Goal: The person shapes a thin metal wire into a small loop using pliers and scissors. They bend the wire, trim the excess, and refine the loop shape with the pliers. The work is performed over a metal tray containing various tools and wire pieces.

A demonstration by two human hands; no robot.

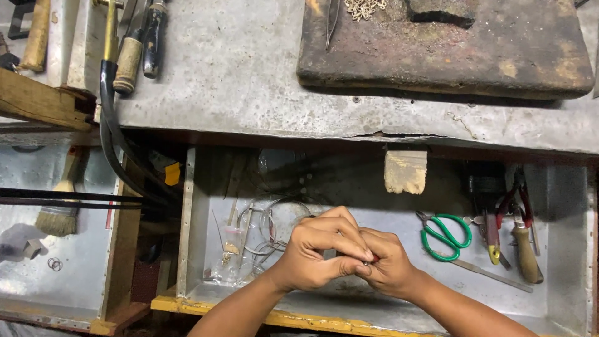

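Head view looks straight down at a worn metal-topped workbench (237, 68) with an open metal-lined drawer (561, 287) below it. Over the drawer, the left hand (315, 253) and the right hand (388, 265) are pressed together, fingers curled tightly inward so the thumbs and fingertips meet at one spot. There they pinch a tiny metal piece (367, 263), barely visible as a glint between the fingertips; its shape is too small to tell. Inside the drawer, loops of thin wire (265, 224) lie just left of the hands, green-handled scissors (444, 236) lie to the right, and red-handled pliers (513, 203) sit farther right beside a wooden-handled tool (527, 253). A small wooden peg (405, 170) juts from the bench edge above the hands. A dark, scorched block (499, 56) rests on the benchtop, and a brush (61, 209) lies in the tray on the left
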